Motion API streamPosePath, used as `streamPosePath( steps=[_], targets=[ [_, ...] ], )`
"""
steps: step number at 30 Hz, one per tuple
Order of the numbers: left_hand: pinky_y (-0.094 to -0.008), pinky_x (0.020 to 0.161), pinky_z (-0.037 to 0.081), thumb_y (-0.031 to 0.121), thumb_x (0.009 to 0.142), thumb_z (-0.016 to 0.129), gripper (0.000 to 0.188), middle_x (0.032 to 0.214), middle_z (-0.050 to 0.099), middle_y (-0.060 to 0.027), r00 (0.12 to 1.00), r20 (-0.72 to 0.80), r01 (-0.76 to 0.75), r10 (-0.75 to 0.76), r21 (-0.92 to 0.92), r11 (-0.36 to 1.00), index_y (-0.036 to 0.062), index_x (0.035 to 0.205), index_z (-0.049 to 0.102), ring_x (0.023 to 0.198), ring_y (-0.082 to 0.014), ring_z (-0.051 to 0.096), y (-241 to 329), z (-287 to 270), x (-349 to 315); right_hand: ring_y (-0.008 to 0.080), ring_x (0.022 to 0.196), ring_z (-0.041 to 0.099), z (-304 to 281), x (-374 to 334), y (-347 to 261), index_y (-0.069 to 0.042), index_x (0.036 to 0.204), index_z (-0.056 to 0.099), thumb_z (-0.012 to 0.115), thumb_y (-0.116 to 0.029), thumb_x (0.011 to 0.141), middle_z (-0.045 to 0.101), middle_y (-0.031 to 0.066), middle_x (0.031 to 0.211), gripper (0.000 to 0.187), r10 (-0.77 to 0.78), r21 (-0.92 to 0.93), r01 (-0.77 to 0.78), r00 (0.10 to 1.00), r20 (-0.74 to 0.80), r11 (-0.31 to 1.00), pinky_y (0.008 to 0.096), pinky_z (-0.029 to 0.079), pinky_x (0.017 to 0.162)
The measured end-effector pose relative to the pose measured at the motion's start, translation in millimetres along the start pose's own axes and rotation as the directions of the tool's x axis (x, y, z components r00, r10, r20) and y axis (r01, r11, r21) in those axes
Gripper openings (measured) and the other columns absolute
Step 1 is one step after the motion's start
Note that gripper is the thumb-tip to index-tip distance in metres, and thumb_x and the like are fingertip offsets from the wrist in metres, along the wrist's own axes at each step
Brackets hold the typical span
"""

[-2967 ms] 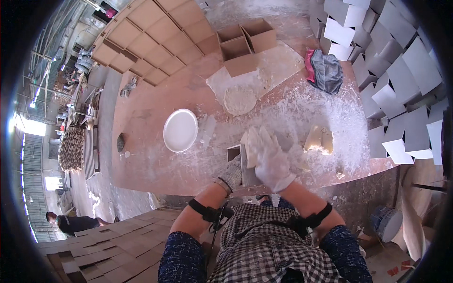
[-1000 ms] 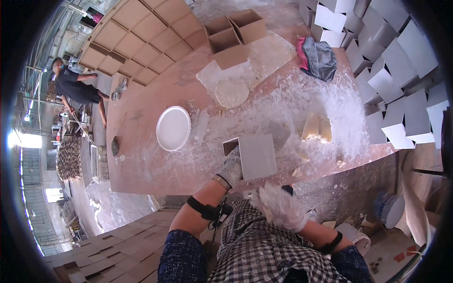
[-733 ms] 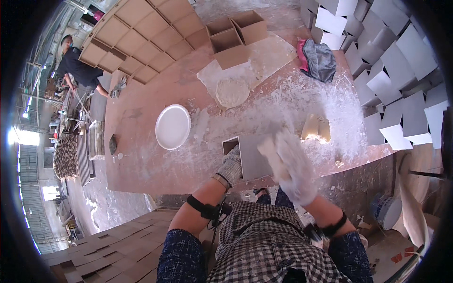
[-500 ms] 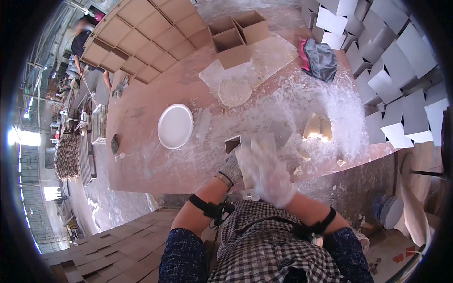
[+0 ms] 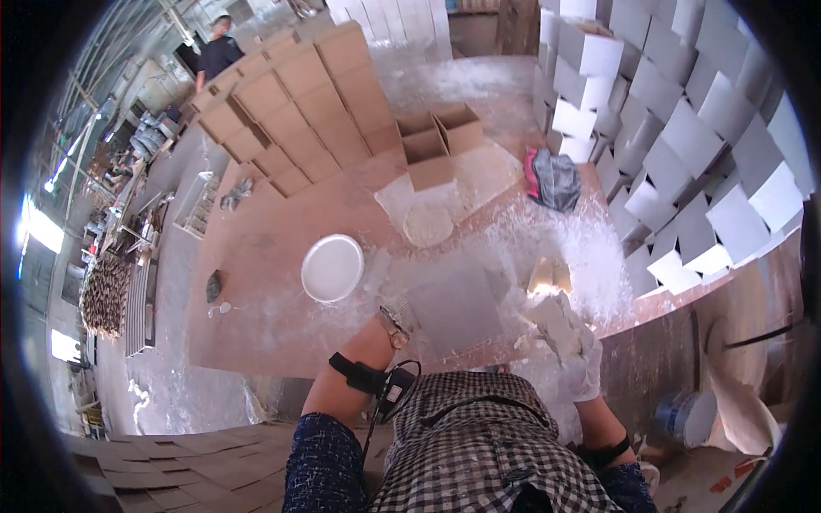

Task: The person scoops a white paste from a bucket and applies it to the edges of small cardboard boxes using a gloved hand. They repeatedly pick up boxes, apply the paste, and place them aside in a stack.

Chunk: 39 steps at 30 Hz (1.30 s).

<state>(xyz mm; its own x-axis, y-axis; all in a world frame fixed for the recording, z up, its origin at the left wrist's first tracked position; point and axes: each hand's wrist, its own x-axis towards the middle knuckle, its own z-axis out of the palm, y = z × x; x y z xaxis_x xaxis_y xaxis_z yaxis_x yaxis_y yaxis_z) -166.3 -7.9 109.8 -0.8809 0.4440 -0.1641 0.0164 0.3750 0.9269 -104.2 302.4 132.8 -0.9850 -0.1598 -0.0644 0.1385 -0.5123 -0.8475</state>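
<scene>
A flat grey square panel (image 5: pixel 457 309) lies in front of me, perhaps the side of a box. At its left edge is my left hand (image 5: pixel 398 315), in a grey glove with a watch at the wrist; its fingers are hard to make out. My right hand (image 5: pixel 584 372), in a whitish plastic glove, is right of the panel. It holds a pale, powder-smeared piece (image 5: pixel 560 328) whose kind I cannot tell. Just beyond that piece a tan block (image 5: pixel 549 277) rests amid white powder on the table.
On the reddish table (image 5: pixel 256 333) stand a round white lid (image 5: pixel 333 268), open cardboard boxes (image 5: pixel 426 158) and a grey and pink cloth (image 5: pixel 556 179). Stacked brown boxes (image 5: pixel 299 111) rise at the far left, grey-white boxes (image 5: pixel 676 154) at the right. A person (image 5: pixel 221 53) is beyond.
My right hand has moved right, away from the panel, with the pale piece. The box opening seen beside my left hand no longer shows. My view has tilted up, showing more of the far side.
</scene>
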Motion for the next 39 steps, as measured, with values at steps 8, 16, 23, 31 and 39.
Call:
streamPosePath(
  steps=[8, 16, 23, 31, 39],
  targets=[
    [-0.0384, 0.096, 0.041, 0.029, 0.092, 0.045, 0.046, 0.129, 0.048, -0.0095, 0.975, -0.188, -0.113, 0.121, 0.053, 0.992, 0.0094, 0.133, 0.040, 0.116, -0.0247, 0.049, 15.1, -20.1, -35.2, 0.0203, 0.102, 0.057, 48.5, 29.1, -10.9, 0.007, 0.123, 0.047, 0.059, -0.004, 0.084, 0.055, 0.0114, 0.118, 0.042, -0.272, -0.130, 0.284, 0.957, 0.101, 0.950, 0.0340, 0.049, 0.089],
    [-0.0399, 0.095, 0.042, 0.028, 0.091, 0.046, 0.046, 0.129, 0.049, -0.0098, 0.938, -0.330, -0.074, 0.101, 0.092, 0.993, 0.0092, 0.133, 0.040, 0.116, -0.0255, 0.049, 9.6, -24.4, -80.3, 0.0213, 0.104, 0.058, 75.5, 32.4, -19.2, 0.004, 0.122, 0.048, 0.064, -0.002, 0.079, 0.056, 0.0111, 0.117, 0.046, -0.308, 0.115, 0.289, 0.929, 0.208, 0.950, 0.0338, 0.047, 0.089],
    [-0.0411, 0.095, 0.042, 0.028, 0.091, 0.047, 0.046, 0.128, 0.049, -0.0101, 0.930, -0.335, -0.105, 0.149, 0.144, 0.984, 0.0090, 0.133, 0.040, 0.116, -0.0261, 0.049, 9.4, -29.5, -82.0, 0.0223, 0.116, 0.050, 125.6, 50.8, -38.8, 0.002, 0.123, 0.047, 0.057, -0.003, 0.082, 0.050, 0.0142, 0.127, 0.043, -0.460, -0.056, 0.544, 0.756, 0.467, 0.837, 0.0331, 0.039, 0.099],
    [-0.0426, 0.094, 0.043, 0.027, 0.090, 0.048, 0.047, 0.128, 0.049, -0.0105, 0.905, -0.372, -0.117, 0.209, 0.254, 0.960, 0.0088, 0.132, 0.040, 0.116, -0.0269, 0.049, 6.5, -33.6, -92.6, 0.0252, 0.128, 0.039, 164.6, 43.9, -50.3, 0.002, 0.127, 0.045, 0.055, 0.000, 0.079, 0.037, 0.0190, 0.139, 0.049, -0.353, -0.290, 0.880, 0.425, 0.833, 0.375, 0.0337, 0.024, 0.109],
    [-0.0440, 0.094, 0.043, 0.027, 0.090, 0.049, 0.047, 0.128, 0.049, -0.0108, 0.860, -0.329, -0.090, 0.391, 0.655, 0.750, 0.0086, 0.132, 0.041, 0.116, -0.0276, 0.049, 4.0, -37.3, -80.8, 0.0265, 0.113, 0.051, 119.0, 2.4, -4.9, 0.003, 0.126, 0.046, 0.052, -0.006, 0.087, 0.053, 0.0131, 0.122, 0.041, -0.474, -0.521, 0.760, 0.650, 0.594, 0.388, 0.0352, 0.042, 0.094]
  ],
)
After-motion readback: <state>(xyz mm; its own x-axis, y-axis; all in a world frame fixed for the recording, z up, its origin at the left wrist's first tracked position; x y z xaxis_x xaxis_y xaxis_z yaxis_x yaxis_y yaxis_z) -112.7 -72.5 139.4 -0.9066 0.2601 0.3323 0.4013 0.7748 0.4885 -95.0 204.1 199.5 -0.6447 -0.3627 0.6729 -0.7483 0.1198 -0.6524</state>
